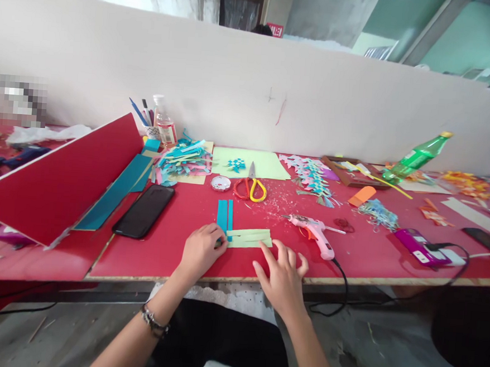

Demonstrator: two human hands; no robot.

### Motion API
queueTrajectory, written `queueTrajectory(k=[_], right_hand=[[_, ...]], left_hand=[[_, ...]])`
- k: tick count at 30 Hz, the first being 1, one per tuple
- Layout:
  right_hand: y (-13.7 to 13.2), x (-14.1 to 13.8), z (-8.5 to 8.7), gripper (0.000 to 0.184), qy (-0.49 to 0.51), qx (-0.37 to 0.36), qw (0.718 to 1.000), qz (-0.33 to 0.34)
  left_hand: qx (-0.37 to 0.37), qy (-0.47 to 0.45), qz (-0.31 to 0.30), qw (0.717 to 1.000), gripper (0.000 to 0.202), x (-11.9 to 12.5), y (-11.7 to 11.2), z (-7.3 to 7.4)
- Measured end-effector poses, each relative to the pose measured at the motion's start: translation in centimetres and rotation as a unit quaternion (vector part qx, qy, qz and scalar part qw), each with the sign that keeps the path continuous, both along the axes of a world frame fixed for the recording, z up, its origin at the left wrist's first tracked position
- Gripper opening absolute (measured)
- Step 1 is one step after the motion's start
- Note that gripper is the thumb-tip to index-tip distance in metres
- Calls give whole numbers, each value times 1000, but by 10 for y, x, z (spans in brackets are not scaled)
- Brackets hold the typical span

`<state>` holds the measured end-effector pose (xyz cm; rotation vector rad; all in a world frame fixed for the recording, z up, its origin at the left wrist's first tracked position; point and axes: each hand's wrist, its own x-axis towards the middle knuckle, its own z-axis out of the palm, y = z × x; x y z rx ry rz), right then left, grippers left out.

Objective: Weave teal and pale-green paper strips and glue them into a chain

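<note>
My left hand (201, 251) rests on the red table (173, 245) with its fingers curled, pinching the spot where two blue paper strips (225, 214) cross pale green paper strips (249, 238). The blue strips run away from me; the green ones lie sideways to the right. My right hand (283, 275) lies just right of the green strips with its fingers spread flat on the table, holding nothing.
A black phone (144, 210) lies left of the strips. Red-and-yellow scissors (250, 187) and a round tape (220, 183) sit behind them. A pink glue gun (315, 232) with cord lies to the right. A tilted red board (56, 181), paper scraps (183, 162) and a green bottle (417, 157) stand farther off.
</note>
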<state>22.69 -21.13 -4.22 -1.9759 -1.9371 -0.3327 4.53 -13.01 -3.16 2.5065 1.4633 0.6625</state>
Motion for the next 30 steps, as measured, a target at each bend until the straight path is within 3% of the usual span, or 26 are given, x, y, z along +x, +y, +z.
queueTrajectory(k=[16, 23, 30], right_hand=[[-2, 9, -3, 33, 17, 22, 1000, 5], [9, 28, 5, 27, 74, 124, 989, -18], [38, 2, 17, 24, 63, 11, 995, 73]], left_hand=[[3, 6, -2, 1000, 8, 0, 0, 1], [2, 21, -7, 1000, 8, -1, 0, 2], [0, 33, -56, 998, 12, -7, -2, 4]])
